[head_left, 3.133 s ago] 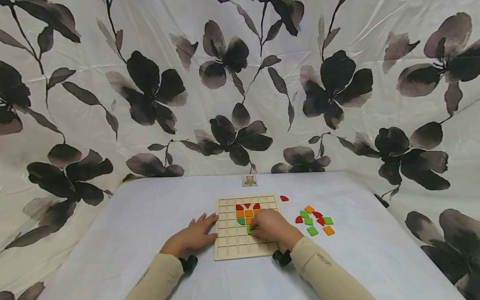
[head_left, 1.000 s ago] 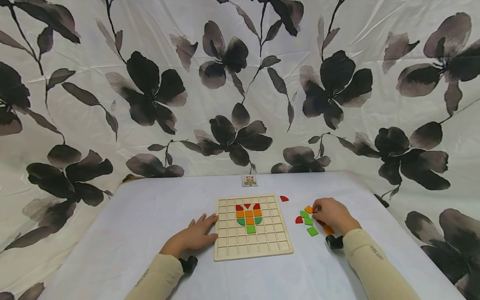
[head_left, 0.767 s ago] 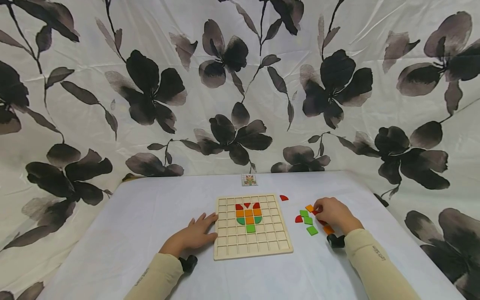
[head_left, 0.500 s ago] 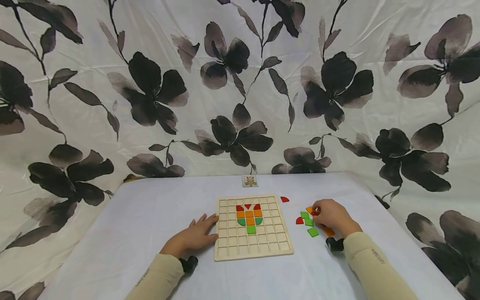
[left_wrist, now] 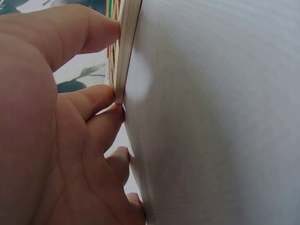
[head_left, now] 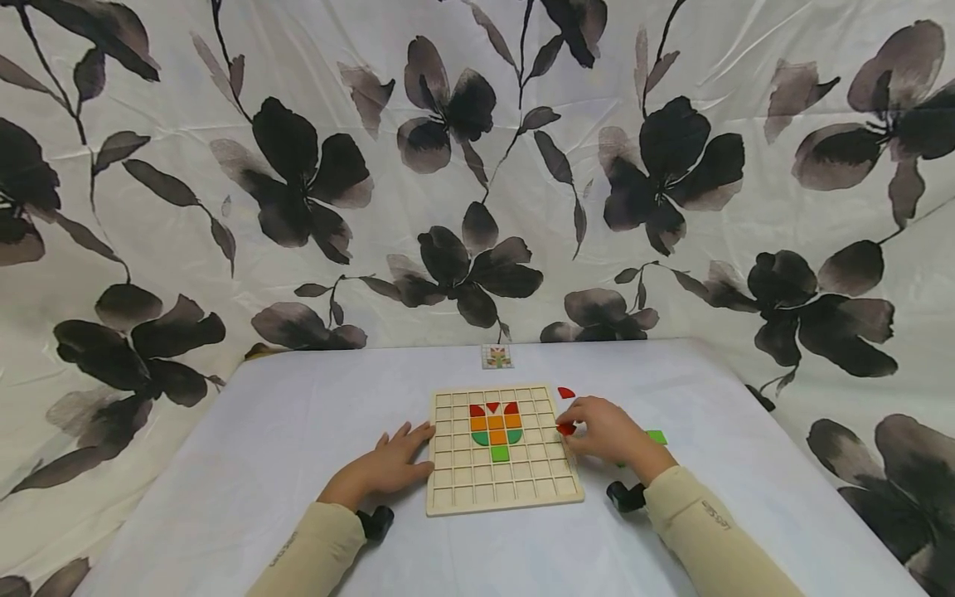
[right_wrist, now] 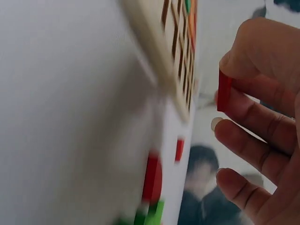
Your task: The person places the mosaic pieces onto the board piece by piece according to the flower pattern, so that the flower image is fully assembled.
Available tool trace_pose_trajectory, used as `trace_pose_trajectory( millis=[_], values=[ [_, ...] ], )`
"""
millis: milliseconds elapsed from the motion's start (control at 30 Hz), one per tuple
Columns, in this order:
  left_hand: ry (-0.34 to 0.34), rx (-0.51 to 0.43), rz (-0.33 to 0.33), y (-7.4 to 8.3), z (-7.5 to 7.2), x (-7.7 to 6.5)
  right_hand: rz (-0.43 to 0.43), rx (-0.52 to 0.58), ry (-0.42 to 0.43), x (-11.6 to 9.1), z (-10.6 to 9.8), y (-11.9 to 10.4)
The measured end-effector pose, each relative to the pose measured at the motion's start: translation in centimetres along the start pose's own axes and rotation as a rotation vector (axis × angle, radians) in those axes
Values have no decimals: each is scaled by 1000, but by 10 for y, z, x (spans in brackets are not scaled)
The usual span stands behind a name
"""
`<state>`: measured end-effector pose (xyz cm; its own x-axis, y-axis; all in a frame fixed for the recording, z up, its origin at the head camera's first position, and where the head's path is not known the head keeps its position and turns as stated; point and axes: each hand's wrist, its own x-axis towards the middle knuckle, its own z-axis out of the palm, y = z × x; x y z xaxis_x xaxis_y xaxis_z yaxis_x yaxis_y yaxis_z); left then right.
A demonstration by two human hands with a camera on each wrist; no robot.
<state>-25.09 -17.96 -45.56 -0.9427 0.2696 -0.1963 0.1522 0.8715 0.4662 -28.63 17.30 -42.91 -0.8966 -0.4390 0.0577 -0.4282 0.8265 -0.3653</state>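
My left hand (head_left: 380,466) rests on the table with its fingers spread and fairly straight. Its thumb and fingertips touch the left edge of a wooden grid board (head_left: 462,489), whose side (left_wrist: 127,44) shows close up in the left wrist view. Just over the board's right edge, my right hand (head_left: 615,435) pinches a small red tile (right_wrist: 224,91) between thumb and forefinger; the other fingers are loosely bent. On the board, red, orange and dark green tiles form a tulip-like shape, with one light green square tile (head_left: 500,453) below it.
A red quarter-round tile (head_left: 566,392) lies beyond the board's upper right corner. One green tile (head_left: 656,437) shows behind my right hand, which hides most other loose tiles. A small picture card (head_left: 496,356) lies at the table's far edge.
My right hand has gone from the board to the loose tiles, picked up a red tile and come back left to the board's edge. The light green tile now sits uncovered. My left hand stays put.
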Motion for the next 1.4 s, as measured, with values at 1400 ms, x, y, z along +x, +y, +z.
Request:
trace_pose_trajectory(
  millis=[1400],
  values=[
    [8, -7, 10, -4, 3, 1, -295, -59, -150, 24, 28, -46]
  ],
)
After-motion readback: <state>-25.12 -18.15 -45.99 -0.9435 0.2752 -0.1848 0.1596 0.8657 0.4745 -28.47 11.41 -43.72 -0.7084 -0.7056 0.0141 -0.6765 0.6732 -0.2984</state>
